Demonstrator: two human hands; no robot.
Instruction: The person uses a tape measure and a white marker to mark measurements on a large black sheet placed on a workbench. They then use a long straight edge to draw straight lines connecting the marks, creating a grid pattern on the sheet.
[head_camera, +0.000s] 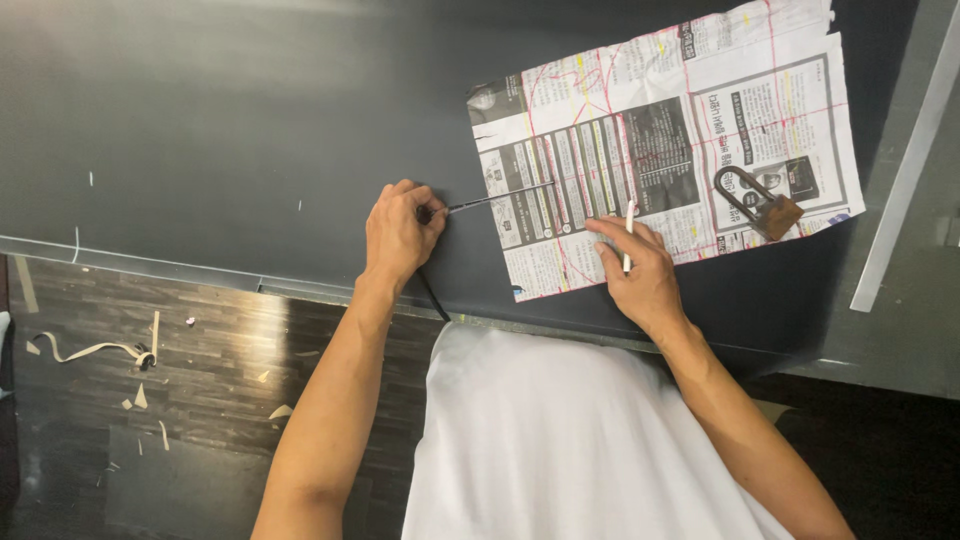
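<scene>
My left hand (398, 232) is closed around the black handle of a thin tool (497, 199), whose slim metal tip reaches onto a sheet of newspaper (660, 140) spread on the dark table (220, 130). On the sheet's near edge rests my right hand (637, 272), with a thin white stick (629, 230) held between its fingers. A rusty padlock (760, 203) with its shackle shut lies on the newspaper's right part, apart from both hands.
A grey metal strip (905, 170) runs along the table's right side. Below the table's near edge is dark wooden flooring (200, 400) strewn with pale scraps and a curled strip (95, 350). My white garment (560, 440) fills the lower middle.
</scene>
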